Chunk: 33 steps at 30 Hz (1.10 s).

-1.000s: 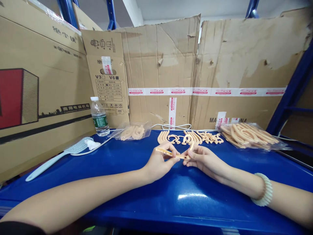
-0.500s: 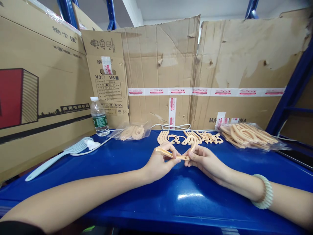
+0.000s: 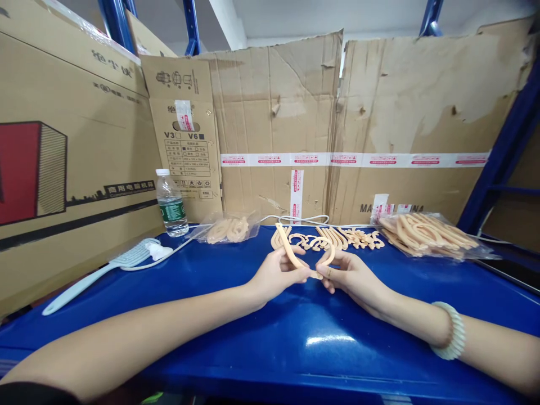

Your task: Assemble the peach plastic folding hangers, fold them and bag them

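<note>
Strip (image 3: 287,244), pale & curved, is in your L hand (image 3: 278,275), thumb and fingers clamped on its lower part; its long free end rises up & away from you, above the tabletop (image 3: 253,349). Your R hand (image 3: 352,274) is clamped on a hooked pc (image 3: 333,256) btwn thumb and fingers, its arc curling up past the fingertips. Both hands are nearly together in front of you, the strip's low end at your R fingertips; can't tell if the two pcs are actually joined there, b/c fingers hide the spot.

Handling, best guess: both v. light, so no real grip force needed. Material looks stiff & smooth, plastic or wood, can't tell which; expect little flex, prob. some slip if your fingers are damp. Thin sections are likely the weak pts, so don't bend the strip by its far tip: too much leverage. Best hold is low on the strip, close to the R hand, pinched across its sides. On the hooked pc, pinch near its low end rather than out on the arc, which could snap or twist.
</note>
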{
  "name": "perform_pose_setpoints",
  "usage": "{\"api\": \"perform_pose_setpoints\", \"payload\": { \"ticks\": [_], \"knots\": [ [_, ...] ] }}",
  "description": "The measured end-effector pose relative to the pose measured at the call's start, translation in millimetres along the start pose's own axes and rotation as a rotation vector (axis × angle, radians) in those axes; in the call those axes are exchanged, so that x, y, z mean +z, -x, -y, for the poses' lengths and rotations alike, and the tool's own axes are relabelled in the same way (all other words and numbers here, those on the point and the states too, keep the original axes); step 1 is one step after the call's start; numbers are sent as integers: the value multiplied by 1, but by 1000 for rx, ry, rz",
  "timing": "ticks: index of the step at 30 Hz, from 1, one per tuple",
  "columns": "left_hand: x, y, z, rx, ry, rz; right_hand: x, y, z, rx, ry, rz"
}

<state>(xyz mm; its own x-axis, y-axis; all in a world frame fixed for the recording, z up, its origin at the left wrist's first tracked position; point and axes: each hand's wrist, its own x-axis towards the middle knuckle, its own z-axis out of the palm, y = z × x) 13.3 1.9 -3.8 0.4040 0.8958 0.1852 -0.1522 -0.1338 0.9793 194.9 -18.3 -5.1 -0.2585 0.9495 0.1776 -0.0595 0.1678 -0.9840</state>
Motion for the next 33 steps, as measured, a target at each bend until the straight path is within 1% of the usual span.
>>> {"api": "perform_pose_setpoints", "payload": {
  "ticks": [2, 3, 5, 6, 8, 9, 11, 12, 14, 16, 18, 20, 23, 25, 27, 28, 30, 32, 33],
  "knots": [
    [0, 0, 0, -53, -33, 61, 1, -1, 0, 9, 3, 28],
    [0, 0, 0, -62, -49, 73, 0, -2, 0, 0, 10, 36],
    [0, -1, -1, -61, -46, 43, -7, -8, 2, -59, 64, 4],
    [0, -1, -2, -63, -25, 13, -13, -13, 3, -115, 121, -36],
    [0, -2, -3, -78, 37, -48, -31, -26, 4, -269, 333, -124],
    [-1, -3, -3, -91, 71, -71, -41, -33, 3, -359, 492, -149],
    [-1, -4, -3, -112, 121, -101, -61, -47, -2, -505, 872, -125],
    [-1, -5, -3, -116, 138, -110, -69, -53, -5, -554, 1028, -91],
    [-1, -5, -4, -116, 160, -122, -81, -62, -13, -578, 1229, -15],
    [-1, -5, -4, -117, 179, -131, -86, -66, -19, -566, 1333, 42],
    [-1, -6, -4, -120, 197, -138, -87, -66, -21, -563, 1395, 61],
    [-2, -6, -4, -119, 210, -138, -87, -66, -21, -574, 1426, 53],
    [-2, -6, -4, -112, 222, -137, -86, -65, -21, -591, 1415, 54],
    [-3, -5, -5, -106, 231, -139, -86, -66, -21, -604, 1381, 61],
    [-3, -4, -6, -101, 239, -140, -86, -66, -20, -625, 1301, 41],
    [-3, -4, -6, -101, 241, -140, -85, -65, -18, -639, 1241, 7],
    [-3, -4, -7, -105, 243, -141, -81, -62, -13, -657, 1084, -119],
    [-3, -5, -8, -115, 250, -145, -75, -57, -7, -621, 873, -264],
    [-3, -5, -8, -118, 254, -146, -72, -53, -3, -592, 752, -311]
  ]
}}
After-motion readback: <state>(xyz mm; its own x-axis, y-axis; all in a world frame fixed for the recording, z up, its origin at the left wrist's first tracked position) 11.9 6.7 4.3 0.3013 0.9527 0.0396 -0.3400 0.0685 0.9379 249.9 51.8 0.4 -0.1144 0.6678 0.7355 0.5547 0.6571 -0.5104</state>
